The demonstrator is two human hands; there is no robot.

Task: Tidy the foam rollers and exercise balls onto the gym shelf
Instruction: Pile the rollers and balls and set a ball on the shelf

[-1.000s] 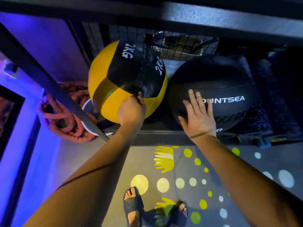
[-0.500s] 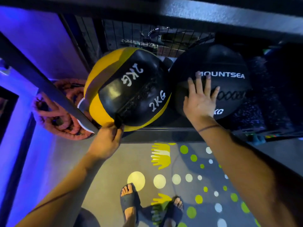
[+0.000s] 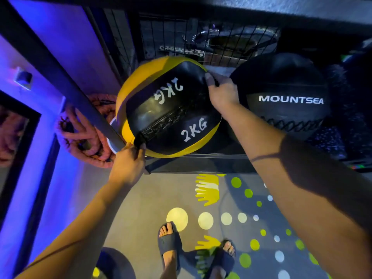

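Note:
A yellow and black exercise ball [image 3: 169, 109] marked 2KG rests on the low gym shelf [image 3: 201, 161], at its left end. My left hand [image 3: 128, 164] pinches the ball's black tab at its lower front. My right hand [image 3: 221, 93] grips the opposite tab at the ball's upper right. To the right on the same shelf sits a black ball [image 3: 285, 97] lettered MOUNTSEA, close beside the yellow one, with my right hand between them.
A black diagonal frame bar [image 3: 60, 77] crosses at the left. A coiled orange rope [image 3: 84, 133] lies on the floor behind it. A wire mesh panel [image 3: 201, 43] backs the shelf. Dark fuzzy things [image 3: 342, 109] fill the shelf's right. My sandalled feet [image 3: 171, 244] stand on a dotted mat.
My right hand left the black ball and took the yellow ball's upper tab. The yellow ball has rolled so its 2KG panel faces up. My left hand keeps the lower tab.

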